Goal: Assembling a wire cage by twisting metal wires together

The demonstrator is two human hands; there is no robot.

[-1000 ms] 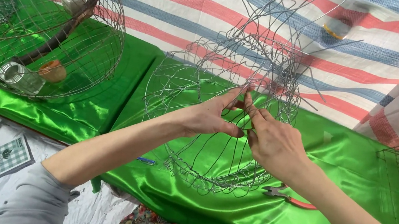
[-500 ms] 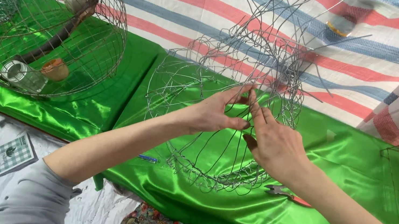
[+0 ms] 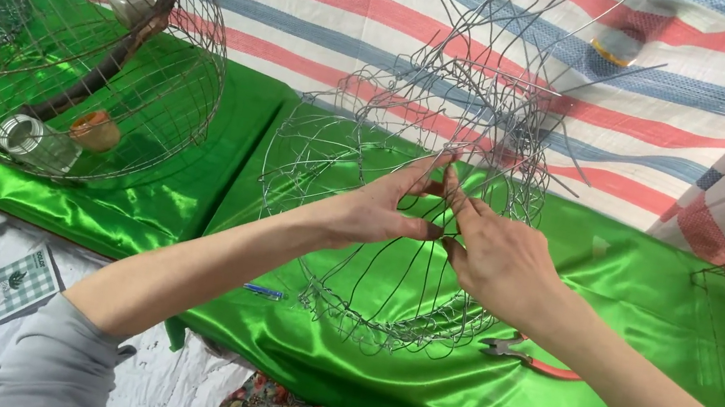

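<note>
Both hands twisting wire on a half-built round cage of thin grey wire (image 3: 398,230), centre of the frame.

The left hand (image 3: 381,212) and right hand (image 3: 497,257) meet with fingertips pinched on one strand near the cage's upper middle; it rests on shiny green satin cloth (image 3: 607,396). Judging by the loose ends above, tying goes on. Red-handled pliers (image 3: 524,356) lie right of the cage, a finished wire cage (image 3: 65,32) upper left.

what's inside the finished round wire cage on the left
Inside the round wire cage lie a brown stick, a small orange cup and a clear jar. Its top runs out of view.
</note>
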